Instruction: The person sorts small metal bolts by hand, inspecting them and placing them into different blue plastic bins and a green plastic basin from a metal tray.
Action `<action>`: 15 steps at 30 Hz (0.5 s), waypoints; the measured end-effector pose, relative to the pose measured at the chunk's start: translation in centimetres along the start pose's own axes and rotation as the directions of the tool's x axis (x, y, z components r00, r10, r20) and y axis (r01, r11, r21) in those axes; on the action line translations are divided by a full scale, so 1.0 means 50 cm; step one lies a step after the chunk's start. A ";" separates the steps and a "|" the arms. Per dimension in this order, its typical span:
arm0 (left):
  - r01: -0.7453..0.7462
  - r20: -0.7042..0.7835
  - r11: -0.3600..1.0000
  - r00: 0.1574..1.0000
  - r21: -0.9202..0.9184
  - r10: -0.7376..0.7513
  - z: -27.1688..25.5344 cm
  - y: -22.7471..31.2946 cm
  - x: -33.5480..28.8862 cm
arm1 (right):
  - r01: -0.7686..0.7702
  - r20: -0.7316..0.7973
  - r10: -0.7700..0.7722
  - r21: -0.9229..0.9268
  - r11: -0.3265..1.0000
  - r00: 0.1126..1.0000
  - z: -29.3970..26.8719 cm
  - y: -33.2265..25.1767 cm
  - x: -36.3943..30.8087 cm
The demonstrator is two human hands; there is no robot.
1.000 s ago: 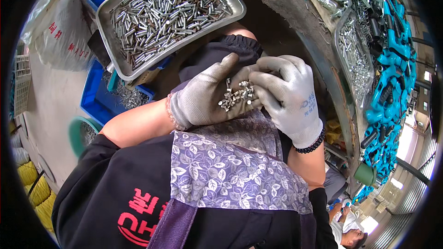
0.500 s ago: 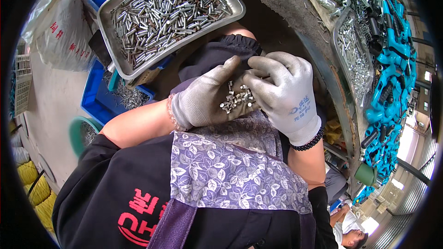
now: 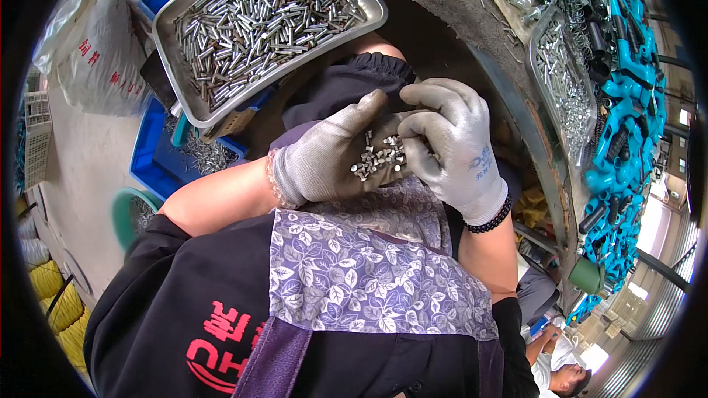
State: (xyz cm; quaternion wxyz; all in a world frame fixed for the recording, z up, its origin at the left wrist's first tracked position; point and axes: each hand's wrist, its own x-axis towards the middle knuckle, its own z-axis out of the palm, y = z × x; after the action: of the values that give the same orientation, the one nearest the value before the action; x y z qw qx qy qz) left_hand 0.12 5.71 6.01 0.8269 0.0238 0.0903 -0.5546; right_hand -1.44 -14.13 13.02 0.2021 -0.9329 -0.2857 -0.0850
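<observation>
Gloved left hand (image 3: 324, 151), palm up: grip cupped, holding small metal pieces (image 3: 380, 156) in palm. Gloved right hand (image 3: 457, 155) at pieces' 3 o'clock, fingers curled; cannot tell whether its grip pinches one. From hands: metal tray (image 3: 293, 66) of pins (image 3: 265, 22) at 11 o'clock, blue bin (image 3: 150, 146) at 9, bench (image 3: 472, 22) at 2, blue tool housings (image 3: 616, 169) at 3.
</observation>
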 end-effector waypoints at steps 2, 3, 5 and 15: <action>0.010 0.091 1.000 0.996 -0.005 -0.009 0.016 -0.001 0.006 | -0.025 -0.035 0.026 0.035 0.999 0.999 -0.003 0.003 -0.005; 0.010 0.091 1.000 0.996 -0.005 -0.010 0.014 -0.003 0.006 | -0.017 -0.030 0.018 0.020 1.000 0.999 -0.007 0.003 -0.006; -0.039 0.028 0.999 0.999 0.005 0.039 0.009 -0.007 0.005 | -0.007 -0.024 0.007 0.007 1.000 1.000 -0.012 0.001 -0.005; -0.052 0.046 0.999 0.998 0.008 0.052 -0.011 -0.010 0.007 | -0.003 -0.040 -0.002 -0.121 0.993 0.999 -0.008 -0.018 -0.009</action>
State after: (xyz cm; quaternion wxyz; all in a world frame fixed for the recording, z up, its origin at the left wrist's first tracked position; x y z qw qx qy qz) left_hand -0.30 5.28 5.43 0.8427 0.0174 0.0681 -0.5337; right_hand -2.33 -13.87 13.55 0.1508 -0.9416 -0.2758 -0.1206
